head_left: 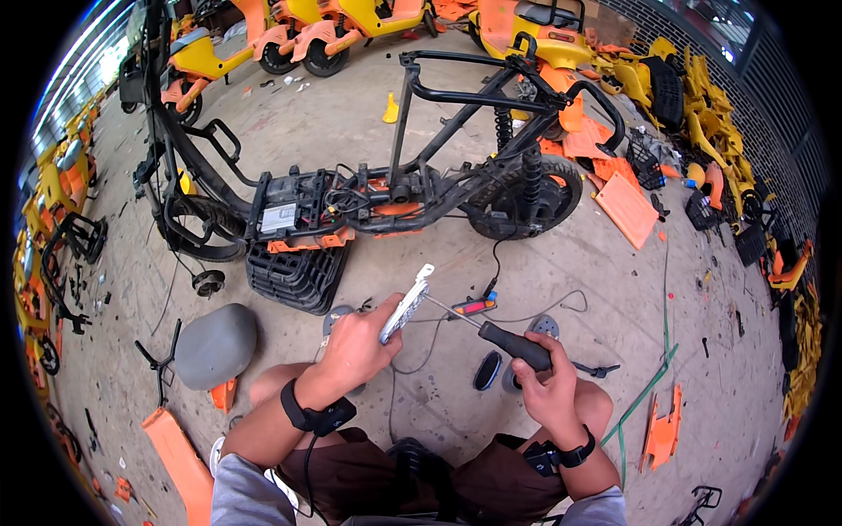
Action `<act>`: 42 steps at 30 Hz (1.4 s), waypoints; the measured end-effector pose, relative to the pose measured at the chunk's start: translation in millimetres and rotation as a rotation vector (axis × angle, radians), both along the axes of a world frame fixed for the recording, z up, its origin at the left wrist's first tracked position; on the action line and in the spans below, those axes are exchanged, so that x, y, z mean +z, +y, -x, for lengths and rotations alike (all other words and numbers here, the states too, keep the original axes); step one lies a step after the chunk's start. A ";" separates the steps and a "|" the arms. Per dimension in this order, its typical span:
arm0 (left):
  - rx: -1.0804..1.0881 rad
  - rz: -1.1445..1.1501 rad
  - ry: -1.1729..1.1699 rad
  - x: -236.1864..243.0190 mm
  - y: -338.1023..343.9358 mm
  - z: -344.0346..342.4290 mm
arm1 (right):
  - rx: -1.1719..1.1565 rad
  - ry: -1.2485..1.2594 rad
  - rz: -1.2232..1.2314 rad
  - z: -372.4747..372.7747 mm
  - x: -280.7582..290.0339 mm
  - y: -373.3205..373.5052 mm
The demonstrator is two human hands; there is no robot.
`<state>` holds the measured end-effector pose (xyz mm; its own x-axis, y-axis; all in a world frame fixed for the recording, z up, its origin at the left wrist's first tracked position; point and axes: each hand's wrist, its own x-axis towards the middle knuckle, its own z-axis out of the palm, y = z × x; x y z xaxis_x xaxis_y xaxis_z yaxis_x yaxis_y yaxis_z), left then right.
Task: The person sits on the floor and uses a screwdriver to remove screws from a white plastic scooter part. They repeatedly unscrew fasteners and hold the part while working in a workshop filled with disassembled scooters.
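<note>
My left hand (355,346) grips a narrow light-coloured metal part (406,307), held upright at a tilt over my lap. In my right hand (548,390) is a black-handled screwdriver (513,344); its shaft reaches leftward to the metal part, though I cannot make out exactly what the tip touches. Below and beyond them on the floor lie a small red-and-dark device (474,306) with a cable and a dark oval object (487,371).
A stripped black scooter frame (438,197) on a black crate (294,276) spans the space before me. A grey seat (215,346), orange panels (627,209) and a green strap (643,392) lie around me. Yellow scooters (197,60) and piled body panels (702,123) line the edges.
</note>
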<state>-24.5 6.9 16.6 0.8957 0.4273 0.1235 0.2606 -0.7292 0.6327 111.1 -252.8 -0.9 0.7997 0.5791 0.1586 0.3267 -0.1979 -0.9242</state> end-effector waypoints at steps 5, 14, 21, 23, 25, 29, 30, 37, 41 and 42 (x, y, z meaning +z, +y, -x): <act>0.003 -0.025 0.013 -4.7 1.1 0.2 | -0.019 0.122 -0.040 -1.3 -4.2 -0.1; 0.067 0.139 -0.078 2.0 -3.3 -3.4 | -0.102 0.240 -0.209 1.1 -1.8 5.4; 0.072 0.239 -0.085 13.8 -6.2 -4.7 | -0.075 0.161 -0.139 0.8 -0.6 6.4; 0.087 0.303 -0.045 16.4 -5.3 -6.2 | -0.065 0.182 -0.160 1.0 5.4 4.9; 0.066 0.354 -0.070 14.1 -4.3 -7.5 | -0.061 0.213 -0.199 0.1 7.7 2.5; 0.089 0.629 -0.139 6.3 -4.2 -10.9 | -0.093 0.280 -0.243 -3.1 8.1 -2.4; 0.107 0.677 -0.145 9.1 -4.5 -11.5 | -0.104 0.287 -0.242 -3.6 8.8 -2.9; 0.155 1.107 -0.289 17.7 6.2 -15.4 | -0.137 0.664 -0.526 -12.6 8.5 -3.1; 0.105 1.332 -0.327 11.4 16.6 -16.2 | 0.001 0.607 -0.515 -8.2 4.8 -1.6; 0.088 1.379 -0.341 11.3 16.4 -16.2 | 0.025 0.575 -0.486 -6.5 2.1 -2.3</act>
